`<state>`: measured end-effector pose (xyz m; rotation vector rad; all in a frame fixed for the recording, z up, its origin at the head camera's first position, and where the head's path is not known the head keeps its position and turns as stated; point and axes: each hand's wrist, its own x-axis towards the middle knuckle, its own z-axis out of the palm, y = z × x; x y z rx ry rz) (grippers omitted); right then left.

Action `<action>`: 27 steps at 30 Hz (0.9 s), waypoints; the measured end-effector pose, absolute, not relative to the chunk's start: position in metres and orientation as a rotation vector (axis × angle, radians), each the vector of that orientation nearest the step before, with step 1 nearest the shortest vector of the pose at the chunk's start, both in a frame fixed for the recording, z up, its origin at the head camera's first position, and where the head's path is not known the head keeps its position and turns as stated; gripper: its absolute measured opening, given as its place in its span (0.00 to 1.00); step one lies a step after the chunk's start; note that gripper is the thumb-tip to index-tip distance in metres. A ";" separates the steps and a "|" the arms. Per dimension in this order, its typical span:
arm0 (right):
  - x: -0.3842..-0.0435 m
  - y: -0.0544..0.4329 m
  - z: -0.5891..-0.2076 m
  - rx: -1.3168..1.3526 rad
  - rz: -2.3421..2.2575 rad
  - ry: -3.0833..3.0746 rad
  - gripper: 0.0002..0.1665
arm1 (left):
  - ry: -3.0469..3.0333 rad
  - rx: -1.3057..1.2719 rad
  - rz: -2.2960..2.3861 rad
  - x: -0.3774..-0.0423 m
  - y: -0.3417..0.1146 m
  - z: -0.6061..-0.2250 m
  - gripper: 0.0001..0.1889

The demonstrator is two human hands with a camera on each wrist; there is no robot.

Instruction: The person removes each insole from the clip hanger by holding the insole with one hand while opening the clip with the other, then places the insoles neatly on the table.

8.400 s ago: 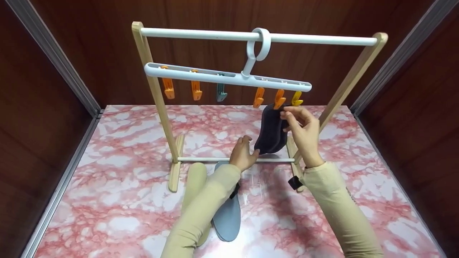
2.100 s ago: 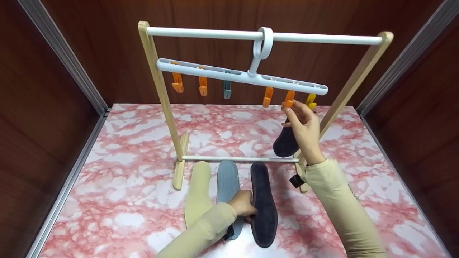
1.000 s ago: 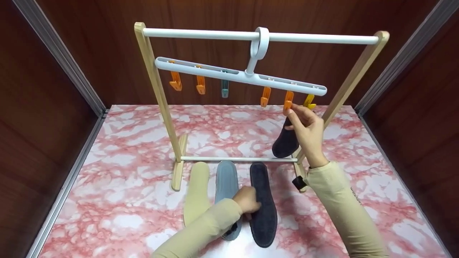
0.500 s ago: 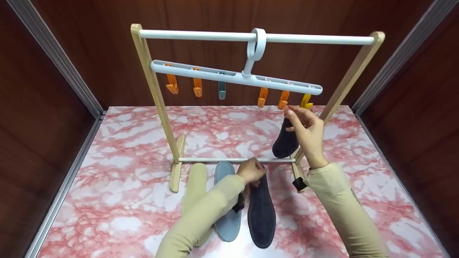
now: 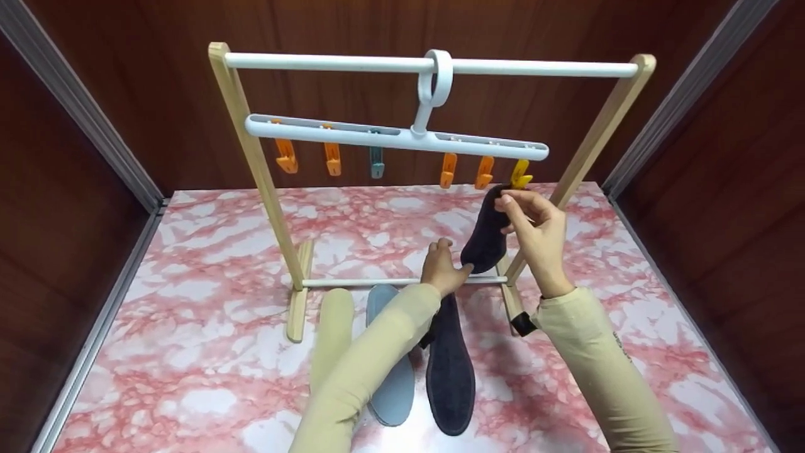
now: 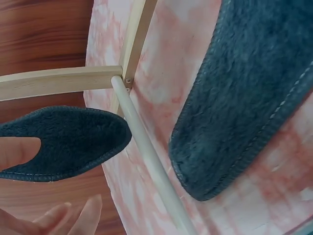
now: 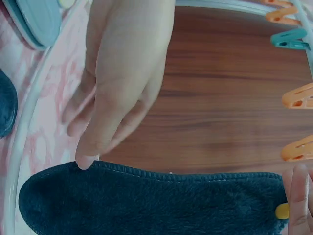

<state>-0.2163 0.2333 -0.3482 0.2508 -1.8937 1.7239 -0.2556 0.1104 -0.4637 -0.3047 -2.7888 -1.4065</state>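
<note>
A dark fuzzy insole [image 5: 484,236] hangs at a slant from the yellow clip [image 5: 520,176] at the right end of the white clip hanger [image 5: 339,134]. My right hand [image 5: 539,229] pinches its upper edge just under that clip; the right wrist view shows its fingers at the clip end of the insole. At the lower end, my left hand [image 5: 443,274] touches the side edge with its thumb, the other fingers extended and apart from it. A second dark insole [image 5: 451,371] lies on the table below, its top partly behind the left hand.
Grey insoles [image 5: 394,396] and a beige insole [image 5: 334,321] lie left of the dark one, partly under the left sleeve. A wooden rack [image 5: 248,151] bears the hanger on its white rod [image 5: 327,61]. Several orange clips [image 5: 448,171] and a teal clip [image 5: 377,162] hang beside the yellow one.
My left hand has risen from the dark insole on the table to the hanging one's lower end. My right fingertips have left the neighbouring orange clip and are at the insole's edge.
</note>
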 end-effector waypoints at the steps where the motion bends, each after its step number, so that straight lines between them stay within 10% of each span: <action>1: -0.217 0.235 -0.350 0.248 1.725 -1.888 0.13 | -2.790 -0.323 -1.394 -0.257 0.113 -0.463 0.28; 27: -0.210 0.243 -0.343 0.188 1.737 -1.847 0.11 | -2.769 -0.434 -1.234 -0.270 0.136 -0.464 0.11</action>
